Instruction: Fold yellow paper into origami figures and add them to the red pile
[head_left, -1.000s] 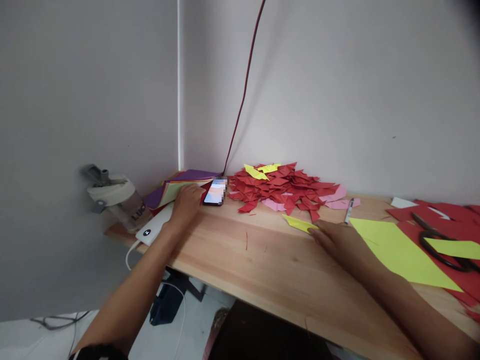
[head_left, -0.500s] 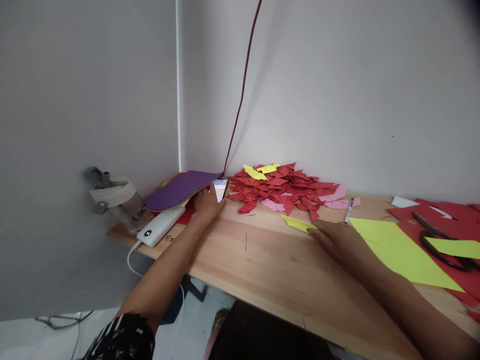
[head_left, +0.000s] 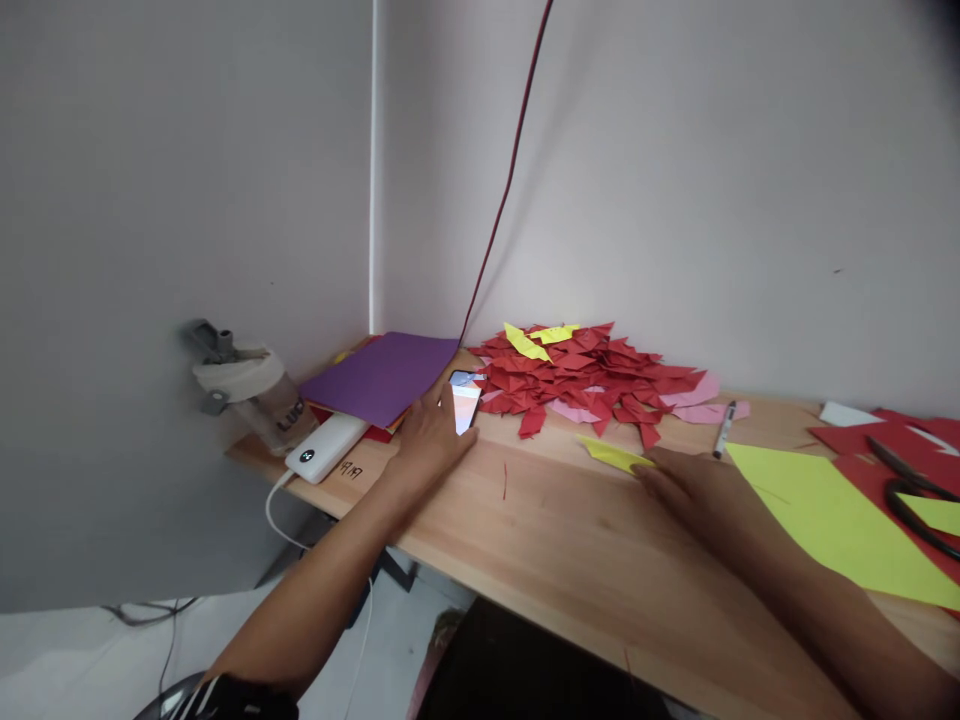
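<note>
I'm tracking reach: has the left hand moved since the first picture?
Yes: judged against the power bank, the left hand has moved right, to the phone.

Piled papers and scissors suggest a workroom.

Bottle left of power bank; phone left of paper pile; pen, scissors right of pile.

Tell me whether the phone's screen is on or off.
On: the phone shows a bright, coloured display between the thumb and fingers of the left hand.
</note>
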